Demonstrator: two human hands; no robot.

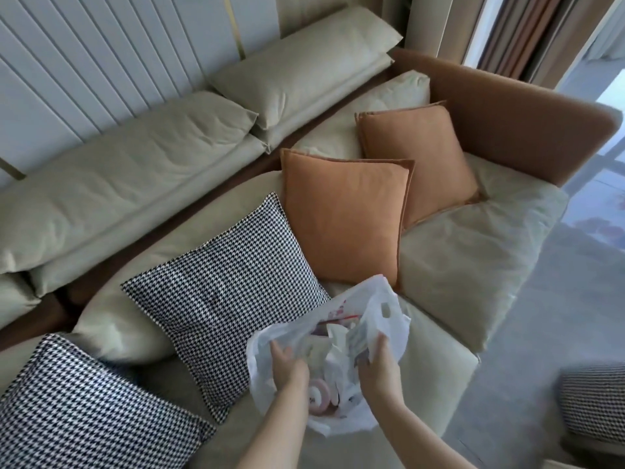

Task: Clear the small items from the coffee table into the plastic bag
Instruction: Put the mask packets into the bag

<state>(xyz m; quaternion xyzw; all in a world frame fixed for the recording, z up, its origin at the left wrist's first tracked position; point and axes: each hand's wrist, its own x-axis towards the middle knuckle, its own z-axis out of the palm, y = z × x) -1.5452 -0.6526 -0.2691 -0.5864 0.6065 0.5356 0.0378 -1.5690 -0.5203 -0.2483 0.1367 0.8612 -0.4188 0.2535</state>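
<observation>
Low in the frame, right of centre, we hold the plastic bag (382, 313) over the sofa (473, 265) seat's front edge. Our left hand (287, 363) grips its left rim, our right hand (378, 362) pinches the right rim, mouth spread. A pink roll (319, 397) and wrappers lie inside. A checked cushion (230, 292) touches the bag's left; open floor (558, 316) lies right.

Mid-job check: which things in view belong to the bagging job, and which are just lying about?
Belongs to the job:
- plastic bag, held open over the sofa
- small items already inside it
- left hand and right hand, gripping its edges

Just lying about:
- sofa
- two orange cushions
- houndstooth cushions
</observation>
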